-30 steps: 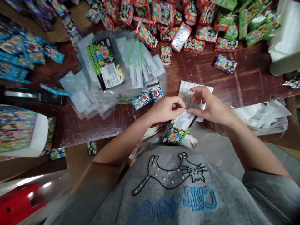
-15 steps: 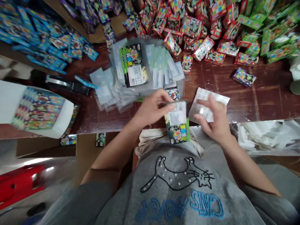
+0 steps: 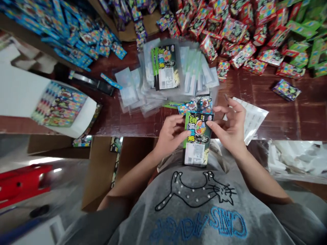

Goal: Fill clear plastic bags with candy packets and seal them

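Note:
A flat black and green candy box (image 3: 199,137) with a white label at its lower end is held upright between my hands, just off the table's front edge. My left hand (image 3: 171,134) pinches its left side, thumb across the front. At its upper right corner, my right hand (image 3: 231,127) grips with thumb in front and fingers mostly behind. Small blue candy boxes (image 3: 187,107) show right behind its top edge; whether they touch it I cannot tell. A sheet of white labels (image 3: 256,117) lies beside my right hand, partly hidden by it.
Clear plastic sleeves (image 3: 127,86) and a similar black box (image 3: 168,69) lie mid-table. Piles of blue (image 3: 76,37), red (image 3: 233,30) and green boxes (image 3: 300,30) line the back. A purple box (image 3: 286,90) lies right; a white carton (image 3: 88,117) stands left.
My right hand has come from the label sheet to the candy box. The box has been turned around, its label now at the lower end. The view has shifted left.

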Motion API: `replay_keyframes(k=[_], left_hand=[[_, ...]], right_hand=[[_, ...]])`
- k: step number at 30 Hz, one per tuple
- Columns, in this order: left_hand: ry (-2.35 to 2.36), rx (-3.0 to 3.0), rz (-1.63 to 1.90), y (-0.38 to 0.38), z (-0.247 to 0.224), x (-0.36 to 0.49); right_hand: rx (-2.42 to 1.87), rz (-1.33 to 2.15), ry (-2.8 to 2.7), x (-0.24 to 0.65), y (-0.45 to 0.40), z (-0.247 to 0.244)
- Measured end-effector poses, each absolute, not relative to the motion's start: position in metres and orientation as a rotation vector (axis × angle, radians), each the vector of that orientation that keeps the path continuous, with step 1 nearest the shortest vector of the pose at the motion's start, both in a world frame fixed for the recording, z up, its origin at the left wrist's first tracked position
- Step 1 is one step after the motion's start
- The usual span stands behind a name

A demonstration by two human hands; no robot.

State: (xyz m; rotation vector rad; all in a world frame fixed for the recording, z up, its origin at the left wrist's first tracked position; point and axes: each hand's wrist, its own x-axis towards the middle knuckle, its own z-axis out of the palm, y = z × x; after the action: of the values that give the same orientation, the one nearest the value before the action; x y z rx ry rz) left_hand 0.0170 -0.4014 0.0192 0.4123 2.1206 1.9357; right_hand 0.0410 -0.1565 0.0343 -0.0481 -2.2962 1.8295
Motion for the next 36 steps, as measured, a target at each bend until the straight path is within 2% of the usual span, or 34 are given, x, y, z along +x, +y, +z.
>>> replay_keyframes(k=[5,18,26,30,36], left_hand=[[2.070,0.444,1.970,-0.393,0.017,0.005],[2.014,0.405,1.851,-0.405,0.009,0.018],[2.028,0.395,1.878,-0.402,0.013,-0.002],[1.966,0.361,1.965,-0.398,0.017,-0.009],[2.093,0.420,1.762,-0.391,0.042,-0.015]], right_hand=[[-0.029,1.631,-2.244,0.052,-0.172,0.026],[0.214,1.917,-2.586,0.043,-0.144,0.013],[0.164,1.854,-2.483,0.047,-0.153,0.009],[0.132,1.915,-2.476,0.050,-0.156,0.016],[0.031,1.916,-2.543,0.050,-0.153,0.040]])
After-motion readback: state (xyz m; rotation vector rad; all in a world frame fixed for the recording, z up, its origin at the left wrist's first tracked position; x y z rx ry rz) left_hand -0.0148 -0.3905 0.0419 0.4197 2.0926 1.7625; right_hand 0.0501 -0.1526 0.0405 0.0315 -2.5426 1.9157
